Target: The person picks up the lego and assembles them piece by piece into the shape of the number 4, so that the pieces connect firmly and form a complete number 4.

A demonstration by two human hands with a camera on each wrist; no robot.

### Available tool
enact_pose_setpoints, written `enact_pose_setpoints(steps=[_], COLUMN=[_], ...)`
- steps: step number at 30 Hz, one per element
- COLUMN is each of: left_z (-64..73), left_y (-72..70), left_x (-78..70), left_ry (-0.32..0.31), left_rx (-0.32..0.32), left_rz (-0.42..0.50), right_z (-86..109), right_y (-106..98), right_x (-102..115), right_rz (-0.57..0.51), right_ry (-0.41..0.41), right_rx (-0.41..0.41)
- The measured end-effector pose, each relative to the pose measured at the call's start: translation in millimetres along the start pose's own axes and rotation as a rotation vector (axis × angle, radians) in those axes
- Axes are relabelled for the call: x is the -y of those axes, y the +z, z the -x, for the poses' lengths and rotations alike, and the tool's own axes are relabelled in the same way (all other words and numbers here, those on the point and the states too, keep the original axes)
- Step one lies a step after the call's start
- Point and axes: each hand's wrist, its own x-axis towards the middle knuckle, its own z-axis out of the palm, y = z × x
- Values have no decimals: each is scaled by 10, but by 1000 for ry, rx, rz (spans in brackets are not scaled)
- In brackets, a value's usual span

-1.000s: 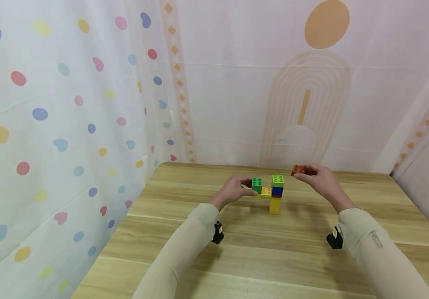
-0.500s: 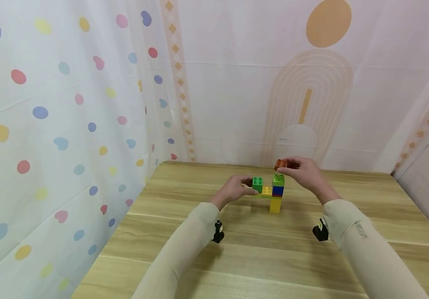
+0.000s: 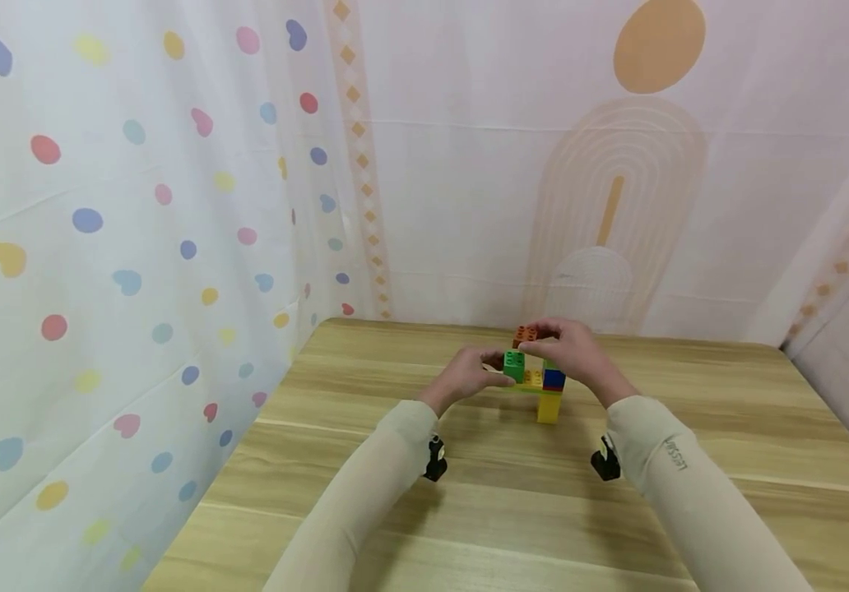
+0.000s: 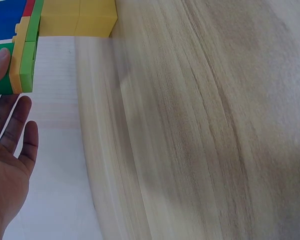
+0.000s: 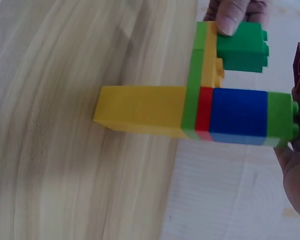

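Note:
A toy brick structure stands on a yellow column [image 3: 549, 407]. Across the column run thin light green and yellow layers, overhanging to the left. At the overhang's left end sits a green brick [image 3: 514, 368], pinched by my left hand [image 3: 466, 376] with the thumb on its side. Over the column, in the right wrist view, come a red layer [image 5: 204, 114], a blue brick [image 5: 239, 116] and a light green brick [image 5: 280, 117]. My right hand [image 3: 571, 349] holds an orange-brown brick [image 3: 524, 336] just above and behind the green brick, hiding most of the light green one.
The wooden table [image 3: 484, 510] reaches to a patterned curtain [image 3: 469, 205] at the back and a dotted curtain [image 3: 136, 329] on the left. Black wrist devices [image 3: 605, 460] hang under both sleeves.
My right hand has carried the orange-brown brick leftward, from right of the structure, past the light green top, to near the green brick. My left hand has stayed on the green brick.

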Motion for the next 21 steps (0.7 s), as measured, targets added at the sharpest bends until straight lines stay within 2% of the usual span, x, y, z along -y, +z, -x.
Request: enact_pose_setpoints(steps=[10,21], left_z=[-15,-11], left_y=[38,23], left_x=[-22,-15], left_ry=[49,51], left_rx=[-3,-6], left_rz=[-45,-56], right_z=[19,25], right_y=[100,124], right_x=[-50,-32], right_rz=[98,108], right_ry=[-75,-41], right_rx=[32,53])
